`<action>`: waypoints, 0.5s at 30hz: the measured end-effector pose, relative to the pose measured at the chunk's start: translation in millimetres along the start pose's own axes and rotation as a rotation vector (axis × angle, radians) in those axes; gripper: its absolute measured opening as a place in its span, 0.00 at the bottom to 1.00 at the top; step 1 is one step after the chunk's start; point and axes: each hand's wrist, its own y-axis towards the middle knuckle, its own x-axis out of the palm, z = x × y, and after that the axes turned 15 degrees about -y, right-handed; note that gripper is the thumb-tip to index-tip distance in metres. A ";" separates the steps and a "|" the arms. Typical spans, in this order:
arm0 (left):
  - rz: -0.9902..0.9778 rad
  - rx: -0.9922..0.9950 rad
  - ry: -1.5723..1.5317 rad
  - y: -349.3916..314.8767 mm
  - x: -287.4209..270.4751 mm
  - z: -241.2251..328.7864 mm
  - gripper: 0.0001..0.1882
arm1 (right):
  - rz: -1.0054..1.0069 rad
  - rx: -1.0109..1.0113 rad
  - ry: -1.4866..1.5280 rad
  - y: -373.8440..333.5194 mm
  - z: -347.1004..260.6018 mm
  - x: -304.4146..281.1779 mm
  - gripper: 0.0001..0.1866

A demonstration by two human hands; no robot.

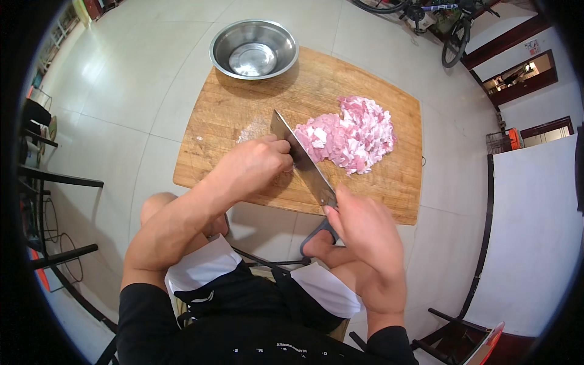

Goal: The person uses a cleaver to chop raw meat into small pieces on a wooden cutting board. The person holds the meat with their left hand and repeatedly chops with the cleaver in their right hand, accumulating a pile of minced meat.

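A heap of chopped raw pink-and-white meat (365, 137) lies on the right half of the wooden cutting board (328, 73). My right hand (368, 228) grips a cleaver (304, 159), with its broad blade slanting up to the left along the near left side of the meat. Just left of the blade, my left hand (261, 161) is closed, its fingers curled against or very near the steel. Whatever those fingers pinch is hidden from view. Pale scraps and residue (254, 129) cling to the board beyond my left hand.
A steel bowl (254, 52) stands at the board's far left corner, with nothing seen inside. My knees and slippered foot (319, 240) are below the near edge. Black chair legs (64, 176) stand at the left; a bicycle (438, 24) is far right.
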 end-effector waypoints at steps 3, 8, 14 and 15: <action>-0.061 -0.011 0.013 -1.3 -2.2 -3.0 0.07 | 0.013 -0.013 0.014 22.7 -0.2 14.2 0.12; -0.107 0.006 0.051 -1.3 -3.4 6.8 0.10 | 0.113 -0.063 0.071 53.0 -0.4 23.3 0.14; 0.027 0.082 -0.002 -3.8 7.2 -5.1 0.13 | -0.176 0.107 0.680 80.4 54.3 40.3 0.12; 0.058 0.096 -0.019 -3.2 8.1 -6.8 0.13 | -0.198 0.098 0.794 82.4 60.2 42.5 0.10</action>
